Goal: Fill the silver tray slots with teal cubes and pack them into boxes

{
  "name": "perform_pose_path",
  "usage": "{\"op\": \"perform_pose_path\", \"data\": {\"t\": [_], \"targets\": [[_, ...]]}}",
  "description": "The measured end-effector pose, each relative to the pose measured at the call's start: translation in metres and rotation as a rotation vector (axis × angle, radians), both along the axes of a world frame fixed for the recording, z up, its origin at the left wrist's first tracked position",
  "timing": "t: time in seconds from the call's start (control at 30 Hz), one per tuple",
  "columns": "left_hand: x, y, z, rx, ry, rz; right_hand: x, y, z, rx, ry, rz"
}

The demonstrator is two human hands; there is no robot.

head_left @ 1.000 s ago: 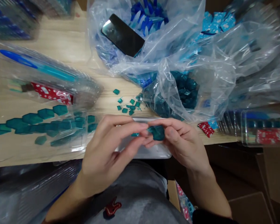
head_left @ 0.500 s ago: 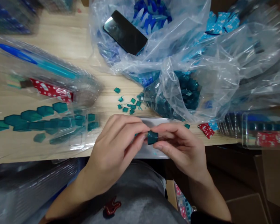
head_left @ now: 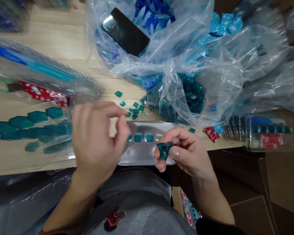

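Observation:
My right hand (head_left: 188, 153) pinches a glossy dark-teal plastic piece (head_left: 164, 150) between thumb and fingers, over the right part of a clear plastic tray (head_left: 144, 160). Square teal pieces (head_left: 138, 137) sit in a row in the tray's pockets; a paler pocket (head_left: 158, 137) lies right of them. To the left, my left hand (head_left: 100, 137) is raised beside the tray and blurred by motion. Its thumb and index finger are closed together; what they hold, if anything, is not clear. Small loose teal chips (head_left: 134, 111) lie on the table just beyond its fingertips.
A clear bag of teal pieces (head_left: 193, 94) stands behind the tray. A phone (head_left: 126, 32) rests on another bag of blue pieces. Stacked clear packaging (head_left: 46, 71) and teal hexagonal shapes (head_left: 29, 120) are at left. A red wrapper (head_left: 211, 134) lies at right.
My left hand has come away from the teal piece and moved left and up, uncovering the tray's row of squares. My right hand still holds the piece, now turned and slightly lower.

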State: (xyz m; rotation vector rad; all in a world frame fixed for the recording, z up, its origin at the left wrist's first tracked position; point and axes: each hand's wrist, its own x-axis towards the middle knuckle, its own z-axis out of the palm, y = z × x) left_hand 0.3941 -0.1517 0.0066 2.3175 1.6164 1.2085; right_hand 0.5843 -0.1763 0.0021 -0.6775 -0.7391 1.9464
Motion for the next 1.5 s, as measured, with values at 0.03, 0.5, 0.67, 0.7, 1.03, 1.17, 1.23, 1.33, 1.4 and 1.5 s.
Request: {"op": "perform_pose_path", "data": {"t": [0.03,0.5,0.67,0.7,1.03,1.17,1.23,1.33,1.4,1.5], "targets": [[-0.005,0.004,-0.002,-0.028,-0.020,0.030,0.002,-0.001,-0.001,-0.006,0.003,0.001],[-0.021,0.018,-0.036,-0.235,-0.009,-0.060,0.037,-0.001,0.001,1.137,-1.578,-0.081],[-0.021,0.018,-0.040,-0.275,-0.095,-0.110,0.020,0.008,-0.008,1.338,-1.641,-0.059],[-0.021,0.018,-0.040,-0.287,-0.127,-0.115,0.018,0.008,-0.010,1.351,-1.662,-0.052],[-0.029,0.018,-0.037,-0.268,-0.086,-0.171,0.044,0.054,0.033,0.918,-1.755,-0.319],[-0.025,0.015,-0.028,-0.207,0.036,-0.148,0.045,0.112,0.017,0.685,-1.968,0.260],[-0.022,0.012,-0.021,-0.196,0.124,-0.123,0.040,0.124,0.009,0.650,-1.966,0.347],[-0.021,0.010,-0.014,-0.186,0.186,-0.113,0.036,0.121,0.009,0.609,-1.982,0.333],[-0.021,0.011,-0.014,-0.179,0.203,-0.121,0.039,0.113,0.012,0.619,-1.987,0.247],[-0.021,0.013,-0.014,-0.155,0.198,-0.136,0.049,0.101,0.013,0.704,-1.896,0.020]]}}
